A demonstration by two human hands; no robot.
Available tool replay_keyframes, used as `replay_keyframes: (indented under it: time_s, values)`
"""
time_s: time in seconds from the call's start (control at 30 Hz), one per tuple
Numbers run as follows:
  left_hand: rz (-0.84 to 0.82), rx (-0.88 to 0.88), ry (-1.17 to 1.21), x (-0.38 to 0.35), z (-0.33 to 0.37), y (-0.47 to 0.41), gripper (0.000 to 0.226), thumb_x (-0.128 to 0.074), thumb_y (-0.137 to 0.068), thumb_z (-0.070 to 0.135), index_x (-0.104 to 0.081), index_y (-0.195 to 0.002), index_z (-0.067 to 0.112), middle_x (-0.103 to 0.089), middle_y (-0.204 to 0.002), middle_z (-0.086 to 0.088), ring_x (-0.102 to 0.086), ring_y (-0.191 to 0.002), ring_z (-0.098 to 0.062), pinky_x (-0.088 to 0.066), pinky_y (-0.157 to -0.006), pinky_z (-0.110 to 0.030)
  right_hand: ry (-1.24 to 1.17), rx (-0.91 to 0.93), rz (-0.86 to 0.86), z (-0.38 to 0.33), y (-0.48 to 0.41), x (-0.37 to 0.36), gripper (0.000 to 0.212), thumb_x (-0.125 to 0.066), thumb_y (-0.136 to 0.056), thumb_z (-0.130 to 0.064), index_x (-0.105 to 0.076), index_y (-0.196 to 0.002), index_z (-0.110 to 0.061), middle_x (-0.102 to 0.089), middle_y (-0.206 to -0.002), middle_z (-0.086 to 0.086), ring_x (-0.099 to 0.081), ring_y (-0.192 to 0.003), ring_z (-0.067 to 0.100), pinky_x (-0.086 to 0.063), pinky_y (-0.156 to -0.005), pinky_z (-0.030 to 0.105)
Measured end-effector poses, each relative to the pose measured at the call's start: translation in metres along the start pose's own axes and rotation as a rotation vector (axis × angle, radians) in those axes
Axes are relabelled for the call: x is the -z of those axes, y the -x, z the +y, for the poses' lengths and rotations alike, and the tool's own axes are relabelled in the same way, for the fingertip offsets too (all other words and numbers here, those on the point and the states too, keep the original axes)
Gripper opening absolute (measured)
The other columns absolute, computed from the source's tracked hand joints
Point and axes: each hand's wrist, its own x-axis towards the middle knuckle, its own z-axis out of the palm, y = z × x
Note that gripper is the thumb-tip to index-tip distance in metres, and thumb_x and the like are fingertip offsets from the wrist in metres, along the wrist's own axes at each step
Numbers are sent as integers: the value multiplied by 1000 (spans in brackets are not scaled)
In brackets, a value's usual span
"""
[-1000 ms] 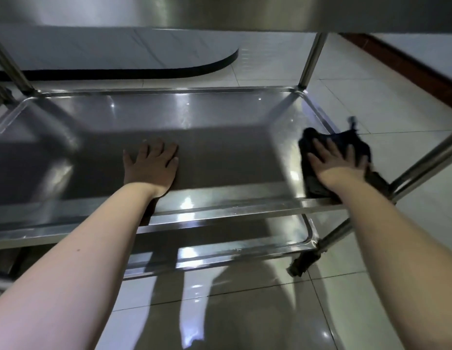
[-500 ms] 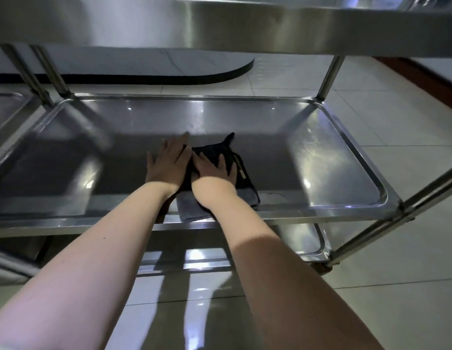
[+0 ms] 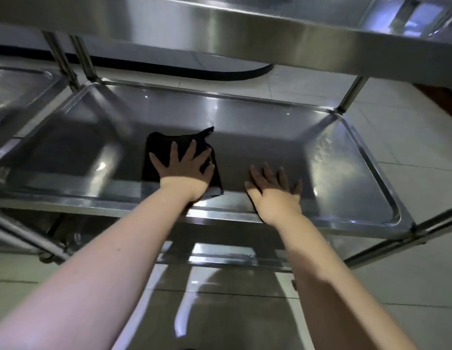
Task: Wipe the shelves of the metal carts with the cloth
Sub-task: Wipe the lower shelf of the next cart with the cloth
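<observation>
A black cloth (image 3: 158, 147) lies flat on the middle shelf (image 3: 265, 125) of the metal cart, left of centre near the front rim. My left hand (image 3: 184, 168) presses down on the cloth with its fingers spread. To its right, my right hand (image 3: 272, 190) rests flat on the bare metal with nothing under it, about a hand's width from the cloth. The right end of the shelf shows wet streaks (image 3: 338, 168).
The cart's top shelf (image 3: 219, 34) overhangs close above my hands. A lower shelf (image 3: 219, 258) sits beneath. A second metal cart (image 3: 18, 87) stands against the left side. Upright posts (image 3: 351, 94) stand at the corners. Glossy tiled floor (image 3: 409, 152) surrounds the carts.
The cloth came from the shelf's right end to the middle under my right hand, then passed to my left hand. My right hand has moved off it to the right.
</observation>
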Motion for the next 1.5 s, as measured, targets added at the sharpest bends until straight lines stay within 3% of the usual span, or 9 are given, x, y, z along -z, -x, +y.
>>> replay_keyframes:
  time_s: [0.1, 0.2, 0.3, 0.5, 0.63, 0.97, 1.07, 1.3, 1.5]
  values:
    - [-37, 178, -24, 14, -112, -16, 55, -16, -97, 63, -1, -149, 54, 10, -162, 13, 10, -149, -32, 4, -108, -72, 41, -4, -8, -2, -1, -2, 61, -26, -94, -67, -3, -149, -54, 9, -162, -16, 13, -149, 25, 9, -114, 61]
    - [-67, 266, -28, 20, -158, -16, 52, -16, -99, 61, 1, -147, 57, 12, -161, 17, 13, -148, -33, 4, -107, -75, 64, -21, 17, -6, -2, -5, 62, -26, -94, -67, -3, -149, -54, 7, -163, -15, 12, -150, 27, 7, -114, 63]
    - [-51, 198, -27, 17, -126, -19, 52, -15, -99, 60, 3, -147, 56, 13, -162, 14, 14, -148, -35, 3, -106, -75, 87, -23, 21, -9, -2, -6, 62, -26, -94, -66, -2, -150, -53, 7, -163, -14, 11, -150, 29, 6, -114, 64]
    - [-37, -241, -5, -1, 40, 10, 48, -17, -101, 53, -9, -148, 55, 4, -162, 16, 11, -148, -36, 10, -105, -75, 84, -6, 4, -8, -1, -3, 61, -26, -94, -64, -2, -150, -53, 6, -163, -12, 10, -149, 30, 6, -113, 65]
    - [-57, -293, 29, -1, 32, 18, 47, -17, -101, 54, -11, -148, 56, 1, -162, 17, 11, -149, -28, 12, -108, -70, 81, 5, -11, -5, -2, -2, 60, -26, -94, -65, -2, -148, -56, 6, -163, -14, 11, -150, 27, 6, -113, 64]
    - [-46, 331, 47, 29, -219, 8, 53, -21, -98, 61, -6, -148, 56, 5, -163, 11, 9, -149, -29, 4, -109, -71, 93, -17, -38, -11, -3, -4, 57, -23, -92, -70, -2, -145, -62, 7, -163, -14, 10, -150, 27, 7, -115, 62]
    - [-34, 341, 50, 26, -181, 3, 55, -19, -98, 60, -5, -150, 50, 6, -164, 7, 11, -148, -34, 5, -108, -73, 110, -32, -40, -16, -1, -5, 56, -22, -93, -68, -1, -145, -61, 7, -163, -13, 10, -150, 28, 7, -114, 63]
    - [-141, -251, -25, 2, 49, 26, 53, -21, -100, 51, -8, -151, 49, 8, -163, 13, 17, -146, -38, 16, -95, -80, 84, -37, -32, -11, 0, -1, 55, -27, -98, -55, -6, -149, -55, 3, -163, -13, 6, -150, 26, 2, -116, 61]
    - [-94, -198, 35, 8, -12, 15, 50, -21, -99, 56, -12, -148, 55, 4, -162, 17, 12, -149, -30, 13, -102, -76, 45, -45, -28, -11, -3, -1, 53, -29, -98, -55, -7, -146, -59, 1, -162, -18, 4, -150, 23, 1, -116, 59]
